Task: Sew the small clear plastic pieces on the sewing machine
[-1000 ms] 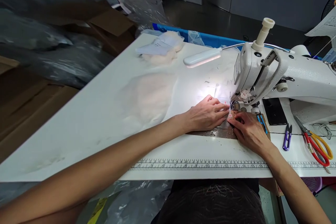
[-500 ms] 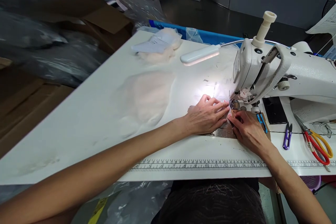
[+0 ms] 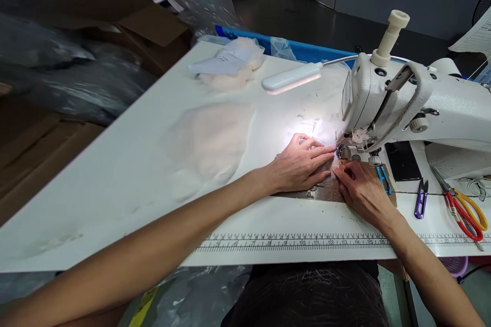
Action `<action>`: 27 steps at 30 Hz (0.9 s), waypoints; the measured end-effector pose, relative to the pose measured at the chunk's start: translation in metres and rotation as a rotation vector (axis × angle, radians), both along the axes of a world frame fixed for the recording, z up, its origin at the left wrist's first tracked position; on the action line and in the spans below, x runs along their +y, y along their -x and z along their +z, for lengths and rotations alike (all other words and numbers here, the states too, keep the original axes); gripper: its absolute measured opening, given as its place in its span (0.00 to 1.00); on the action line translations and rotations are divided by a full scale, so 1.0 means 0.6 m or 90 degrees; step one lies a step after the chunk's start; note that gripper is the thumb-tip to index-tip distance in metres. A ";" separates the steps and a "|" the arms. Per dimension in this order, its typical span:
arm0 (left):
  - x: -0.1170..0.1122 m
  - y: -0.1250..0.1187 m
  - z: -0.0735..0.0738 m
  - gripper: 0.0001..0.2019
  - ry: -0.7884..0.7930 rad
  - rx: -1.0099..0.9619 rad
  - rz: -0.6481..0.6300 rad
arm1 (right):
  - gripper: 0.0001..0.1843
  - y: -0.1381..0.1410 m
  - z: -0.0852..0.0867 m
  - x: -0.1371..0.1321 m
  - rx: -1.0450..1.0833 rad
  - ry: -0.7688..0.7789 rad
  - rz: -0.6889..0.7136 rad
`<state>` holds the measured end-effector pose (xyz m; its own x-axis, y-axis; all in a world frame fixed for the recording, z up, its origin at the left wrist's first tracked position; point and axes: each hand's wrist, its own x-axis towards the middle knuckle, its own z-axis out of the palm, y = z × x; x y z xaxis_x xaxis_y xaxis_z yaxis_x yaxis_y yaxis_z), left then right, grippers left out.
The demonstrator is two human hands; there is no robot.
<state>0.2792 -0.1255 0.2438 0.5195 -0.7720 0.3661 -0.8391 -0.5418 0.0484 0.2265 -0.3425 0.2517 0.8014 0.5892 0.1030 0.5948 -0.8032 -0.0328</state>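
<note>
My left hand (image 3: 301,163) lies flat on the white table, fingers stretched toward the presser foot (image 3: 342,152) of the white sewing machine (image 3: 414,107). My right hand (image 3: 362,191) rests just right of it, fingertips pressed down on a small pale piece of fabric (image 3: 335,164) at the needle. Both hands touch that piece; how it is gripped is too small to see. A grey taped patch (image 3: 320,191) lies under the hands.
A gooseneck lamp (image 3: 291,77) lights the needle area. Pale sheer fabric (image 3: 210,140) and a bagged pile (image 3: 230,64) lie to the left. Purple snips (image 3: 421,199), red-and-yellow scissors (image 3: 464,209) and a black phone (image 3: 402,159) sit right. A ruler strip (image 3: 299,241) runs along the front edge.
The view has shifted slightly. My left hand has slid a little up and toward the needle; my right hand stays in place.
</note>
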 end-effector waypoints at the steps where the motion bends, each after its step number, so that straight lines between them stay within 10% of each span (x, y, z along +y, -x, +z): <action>1: 0.000 0.000 0.000 0.19 0.003 0.002 -0.002 | 0.18 0.000 0.000 0.001 0.000 0.001 -0.002; 27: -0.013 0.006 -0.010 0.12 0.064 -0.147 -0.064 | 0.19 -0.005 -0.010 -0.009 -0.011 -0.075 -0.038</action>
